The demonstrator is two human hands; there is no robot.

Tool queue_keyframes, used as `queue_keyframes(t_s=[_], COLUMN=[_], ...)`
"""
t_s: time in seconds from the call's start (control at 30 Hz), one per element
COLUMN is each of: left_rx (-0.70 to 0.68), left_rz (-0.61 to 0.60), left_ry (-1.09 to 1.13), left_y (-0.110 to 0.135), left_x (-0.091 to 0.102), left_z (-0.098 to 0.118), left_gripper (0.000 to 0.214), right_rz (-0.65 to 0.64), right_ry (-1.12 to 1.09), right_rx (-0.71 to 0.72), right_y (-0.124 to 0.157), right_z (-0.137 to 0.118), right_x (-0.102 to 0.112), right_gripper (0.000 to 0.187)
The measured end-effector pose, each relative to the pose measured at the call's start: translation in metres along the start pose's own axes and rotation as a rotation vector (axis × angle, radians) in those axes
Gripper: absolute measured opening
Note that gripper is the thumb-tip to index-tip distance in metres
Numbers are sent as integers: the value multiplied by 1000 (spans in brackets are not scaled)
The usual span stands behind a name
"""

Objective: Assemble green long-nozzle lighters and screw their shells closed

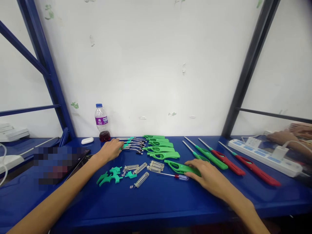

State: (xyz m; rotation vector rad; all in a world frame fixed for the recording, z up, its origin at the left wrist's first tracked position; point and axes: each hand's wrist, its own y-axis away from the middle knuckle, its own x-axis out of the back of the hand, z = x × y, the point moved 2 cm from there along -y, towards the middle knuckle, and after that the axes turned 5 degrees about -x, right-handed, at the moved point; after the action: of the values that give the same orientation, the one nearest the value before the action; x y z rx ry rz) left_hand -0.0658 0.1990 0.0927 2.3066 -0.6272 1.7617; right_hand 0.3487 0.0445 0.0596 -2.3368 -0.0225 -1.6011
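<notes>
My left hand (110,150) is closed over the left ends of a row of metal lighter tubes (130,149) with teal collars and thin wires. Its fingertips are partly hidden, but they appear to grip one tube. My right hand (201,170) is wrapped around the rear end of a green lighter handle shell (180,166), which lies on the table. Several similar green shells (161,149) are lined up behind it. A screwdriver (180,177) with a clear purple handle lies beside my right fingers. Teal triggers (109,178) and clear fuel tanks (141,179) are spread in front, between my hands.
Assembled lighters, green (214,158) and red (258,170), lie at right beside a white power strip (265,156). A drink bottle (101,125) and white case (87,140) stand at back left, near dark phones (79,164). Another person's hands (290,136) show beyond the right post.
</notes>
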Motion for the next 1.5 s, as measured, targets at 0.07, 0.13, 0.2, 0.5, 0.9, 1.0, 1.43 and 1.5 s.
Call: queue_keyframes(t_s=[0.07,0.13,0.2,0.5,0.9,1.0,1.43,1.5], left_rx=[-23,-54,-83,-95,21,-4,55,36], left_rz=[20,50,83,229,530,561,373,355], left_ry=[-13,-24,-34,-8,268,552,945,958], left_y=[-1,-2,-1,13,96,120,148,149], left_x=[-2,-3,-4,15,75,80,59,57], left_z=[0,0,0,-4,31,46,75,78], left_gripper=[36,36,36,36,43,40,42,42], right_rz=[-20,-37,-35,64,236,154,103,135], right_ry=[22,36,50,171,240,269,187,156], right_rx=[1,10,32,159,297,365,231,108], right_y=[0,-1,-2,-6,19,33,10,5], right_z=[0,2,4,8,-26,-68,-62,-31], right_x=[-1,-2,-3,-10,28,11,22,35], right_gripper=[42,40,37,24,26,19,33,41])
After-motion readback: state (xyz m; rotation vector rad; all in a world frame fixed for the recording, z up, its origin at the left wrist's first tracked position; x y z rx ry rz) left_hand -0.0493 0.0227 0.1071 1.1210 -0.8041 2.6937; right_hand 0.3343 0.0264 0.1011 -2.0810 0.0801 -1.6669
